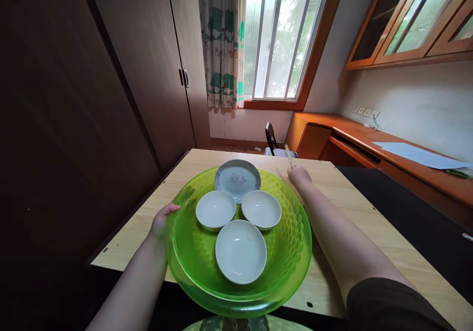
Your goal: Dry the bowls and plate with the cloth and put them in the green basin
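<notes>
A green translucent basin (295, 252) with a dimpled wall stands at the front of the table, its near edge overhanging. Inside are three white bowls, one on the left (216, 210), one on the right (261, 210) and one nearest me (241, 252). An oval plate (237, 178) with a grey patterned rim leans behind them. My left hand (164, 217) grips the basin's left rim, thumb over the edge, other fingers hidden. Beyond the basin's far right side, my right hand (300, 176) is closed around a thin pale stick (288, 154), like a chopstick, slightly blurred.
The basin rests on a light wooden table (177, 176). A dark wardrobe (140, 50) rises on the left. Behind the table stand a folding chair (271, 139) and a window (277, 40). An orange desk (354, 134) with white paper (417, 153) runs along the right.
</notes>
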Demonstrator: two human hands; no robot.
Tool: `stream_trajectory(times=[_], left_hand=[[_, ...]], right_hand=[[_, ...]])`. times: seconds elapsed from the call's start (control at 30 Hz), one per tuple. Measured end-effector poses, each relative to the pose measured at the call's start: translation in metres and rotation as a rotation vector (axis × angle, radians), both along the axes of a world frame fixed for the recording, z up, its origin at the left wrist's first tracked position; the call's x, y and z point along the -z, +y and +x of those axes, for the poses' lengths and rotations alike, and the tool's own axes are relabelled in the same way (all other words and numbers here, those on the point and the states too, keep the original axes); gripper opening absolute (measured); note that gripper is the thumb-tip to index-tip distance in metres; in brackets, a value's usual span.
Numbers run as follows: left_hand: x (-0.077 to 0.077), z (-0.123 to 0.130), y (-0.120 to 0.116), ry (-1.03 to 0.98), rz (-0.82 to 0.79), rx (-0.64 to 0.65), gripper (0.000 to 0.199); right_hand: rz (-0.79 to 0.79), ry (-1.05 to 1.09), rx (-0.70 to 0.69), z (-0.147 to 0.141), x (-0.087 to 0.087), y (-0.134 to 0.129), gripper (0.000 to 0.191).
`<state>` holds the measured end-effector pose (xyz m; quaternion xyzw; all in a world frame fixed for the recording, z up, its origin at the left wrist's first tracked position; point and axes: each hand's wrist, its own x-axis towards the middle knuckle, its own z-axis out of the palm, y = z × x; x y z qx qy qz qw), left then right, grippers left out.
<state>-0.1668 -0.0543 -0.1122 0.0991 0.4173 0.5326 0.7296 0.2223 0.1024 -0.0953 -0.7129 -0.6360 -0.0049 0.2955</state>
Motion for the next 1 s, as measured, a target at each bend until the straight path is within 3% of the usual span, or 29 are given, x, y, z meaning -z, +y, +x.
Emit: stream_trajectory(times=[0.1,0.17,0.2,0.23,0.3,0.37,0.43,0.57,0.63,0.73,0.8,0.9,1.0], left_hand=[[0.001,0.000,0.001,0.013,-0.008,-0.001,0.043],[0.002,-0.001,0.001,0.024,-0.010,0.000,0.042],[0.003,-0.001,0.000,0.026,-0.010,0.000,0.042],[0.003,-0.001,0.000,0.027,-0.008,-0.001,0.042],[0.004,-0.002,0.000,0.027,-0.005,-0.006,0.043],[0.004,-0.002,0.000,0.026,-0.013,-0.008,0.044],[0.005,-0.003,0.000,0.025,-0.017,-0.005,0.045],[0.007,-0.004,0.001,0.032,-0.004,0.014,0.046],[0.007,-0.004,0.000,0.046,-0.007,0.011,0.046],[0.005,-0.003,0.000,0.064,-0.029,-0.007,0.045],[0.002,-0.001,-0.001,0.061,-0.026,-0.018,0.045],[-0.002,0.002,-0.001,0.058,-0.017,-0.030,0.045],[-0.002,0.002,-0.001,0.071,-0.031,-0.044,0.045]], right_hand=[[0.178,0.340,0.030,0.012,-0.023,-0.002,0.046],[0.333,0.763,-0.156,0.011,-0.037,-0.019,0.043],[0.330,0.948,-0.303,0.008,-0.042,-0.032,0.040],[0.240,1.053,-0.434,0.004,-0.045,-0.047,0.037],[-0.043,1.089,-0.558,-0.006,-0.042,-0.077,0.036],[-0.262,1.062,-0.568,-0.014,-0.033,-0.103,0.035],[-0.312,1.040,-0.516,-0.015,-0.023,-0.119,0.037],[-0.054,0.994,-0.339,0.011,-0.015,-0.123,0.054],[0.002,0.823,-0.225,0.034,-0.011,-0.117,0.055],[-0.216,0.272,0.019,0.067,0.009,-0.106,0.044],[-0.399,0.022,0.165,0.081,0.032,-0.100,0.041],[-0.573,-0.080,0.155,0.087,0.061,-0.097,0.039],[-0.619,-0.008,0.101,0.082,0.070,-0.099,0.030]])
